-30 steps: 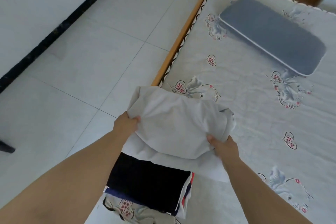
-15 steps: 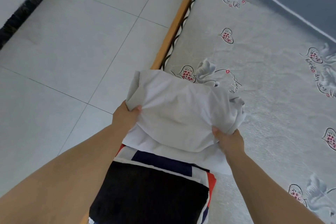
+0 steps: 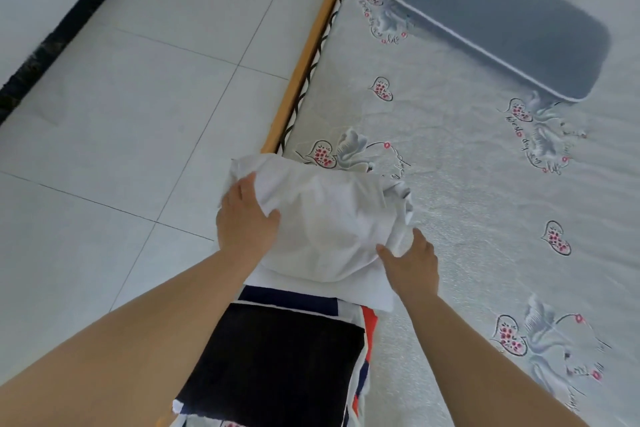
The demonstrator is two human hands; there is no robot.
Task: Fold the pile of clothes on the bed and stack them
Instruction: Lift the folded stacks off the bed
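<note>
- Head view: my left hand [image 3: 246,218] lies on top of the white garment [image 3: 325,222], palm down, its fingers [image 3: 242,189] straight and close together over the cloth's left edge, with the thumb spread out toward the middle.
- My right hand [image 3: 410,262] touches the garment's right side, thumb and forefinger apart against its lower edge; whether the other fingers curl into the cloth I cannot tell.
- The white garment is a rumpled, puffed bundle on the bed [image 3: 467,211], close to the wooden bed rail [image 3: 304,69], and it rests on a flatter white folded piece [image 3: 367,291] beneath it.
- Just nearer to me sits the stack of folded clothes [image 3: 277,357], its top layer black, with navy, white and red edges showing at its far and right sides (the stack's near end runs out of the picture).
- A grey pillow [image 3: 498,21] lies well apart at the far end of the bed.
- The white tiled floor [image 3: 138,97] fills the left side.
</note>
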